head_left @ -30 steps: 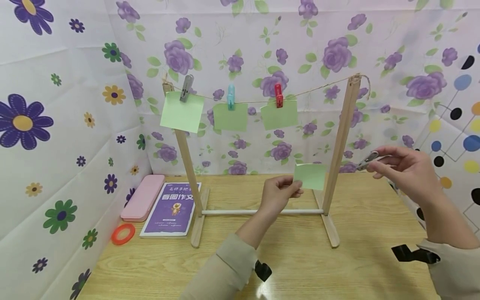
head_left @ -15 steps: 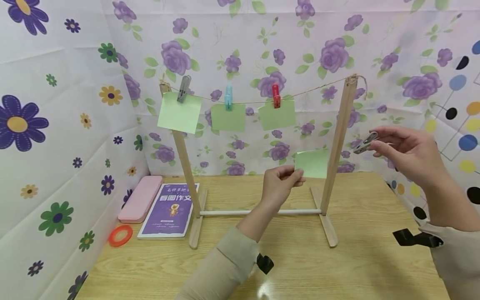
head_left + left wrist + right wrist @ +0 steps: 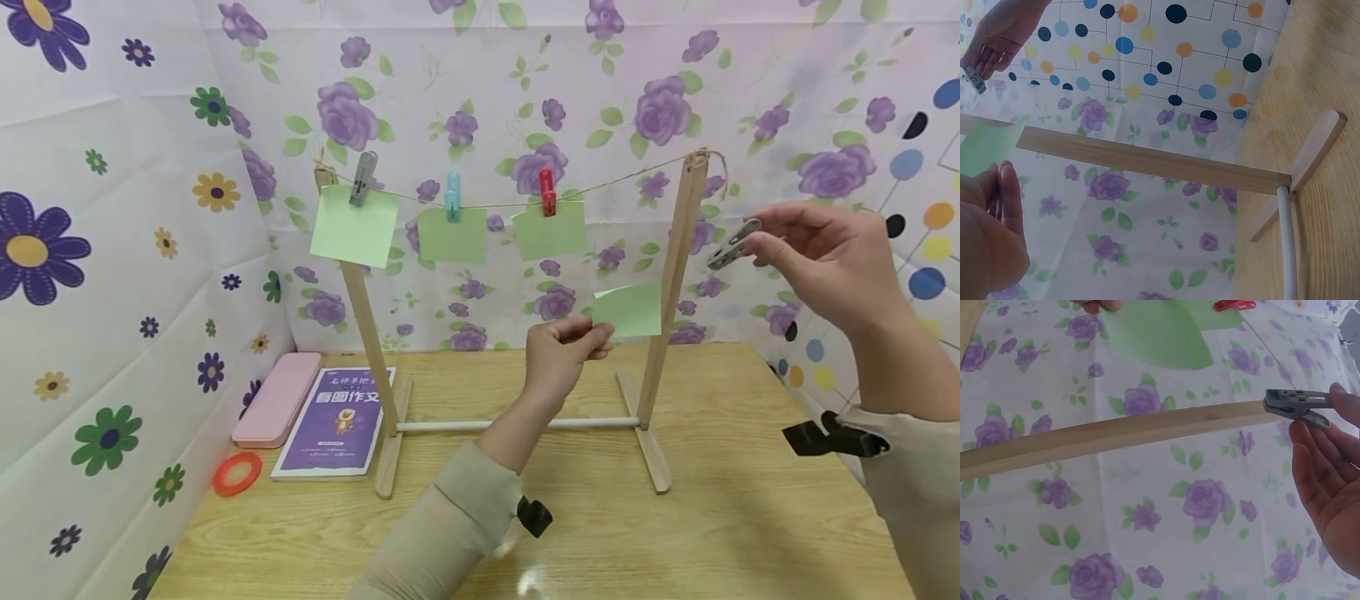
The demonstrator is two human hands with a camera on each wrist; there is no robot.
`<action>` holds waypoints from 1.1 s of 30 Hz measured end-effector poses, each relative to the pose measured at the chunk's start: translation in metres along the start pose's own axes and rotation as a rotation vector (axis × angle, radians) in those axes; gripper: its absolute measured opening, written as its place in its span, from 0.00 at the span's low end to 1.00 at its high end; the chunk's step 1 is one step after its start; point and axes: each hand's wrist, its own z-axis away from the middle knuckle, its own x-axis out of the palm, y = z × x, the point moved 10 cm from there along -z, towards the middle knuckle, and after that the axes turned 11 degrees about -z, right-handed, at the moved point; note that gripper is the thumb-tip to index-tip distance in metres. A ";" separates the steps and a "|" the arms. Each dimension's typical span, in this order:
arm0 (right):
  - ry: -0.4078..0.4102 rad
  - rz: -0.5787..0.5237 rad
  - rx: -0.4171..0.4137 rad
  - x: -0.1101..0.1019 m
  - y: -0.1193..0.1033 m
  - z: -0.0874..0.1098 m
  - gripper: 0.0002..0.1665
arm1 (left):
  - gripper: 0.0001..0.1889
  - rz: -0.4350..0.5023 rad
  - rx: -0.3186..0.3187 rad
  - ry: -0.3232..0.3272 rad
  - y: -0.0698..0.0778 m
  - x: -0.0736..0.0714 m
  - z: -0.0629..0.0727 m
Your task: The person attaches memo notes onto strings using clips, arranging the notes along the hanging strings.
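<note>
My left hand (image 3: 562,358) pinches the lower left corner of a green paper square (image 3: 628,310), which overlaps the right post of a wooden stand. To the right of that post, my right hand (image 3: 840,262) holds a grey clothespin (image 3: 733,244) between thumb and fingers. The right wrist view shows this clothespin (image 3: 1297,403) gripped at its handle end, its tip pointing away from the hand. Along the string (image 3: 622,177) hang other green papers under a grey clothespin (image 3: 363,178), a light blue clothespin (image 3: 452,197) and a red clothespin (image 3: 547,192).
The wooden stand has a left post (image 3: 367,350), a right post (image 3: 678,242) and a white crossbar (image 3: 450,426). At left on the table (image 3: 600,542) lie a purple book (image 3: 333,425), a pink case (image 3: 277,400) and an orange-red ring (image 3: 237,474). Patterned cloth surrounds the table.
Both hands have risen, the left with the green paper and the right with the grey clothespin. The paper now overlaps the right post. The hung papers stay on the string.
</note>
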 end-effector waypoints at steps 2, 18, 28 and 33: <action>0.009 0.004 -0.017 -0.001 -0.005 -0.006 0.11 | 0.12 -0.020 0.007 0.004 0.003 0.000 -0.001; 0.089 -0.030 -0.094 -0.002 -0.041 -0.046 0.12 | 0.12 0.007 0.073 0.040 0.022 -0.008 -0.006; 0.110 0.044 -0.255 0.012 -0.072 -0.077 0.09 | 0.08 0.052 0.144 0.096 0.039 -0.014 -0.007; 0.105 0.070 -0.297 0.022 -0.080 -0.089 0.07 | 0.08 0.049 0.149 0.095 0.047 -0.012 -0.007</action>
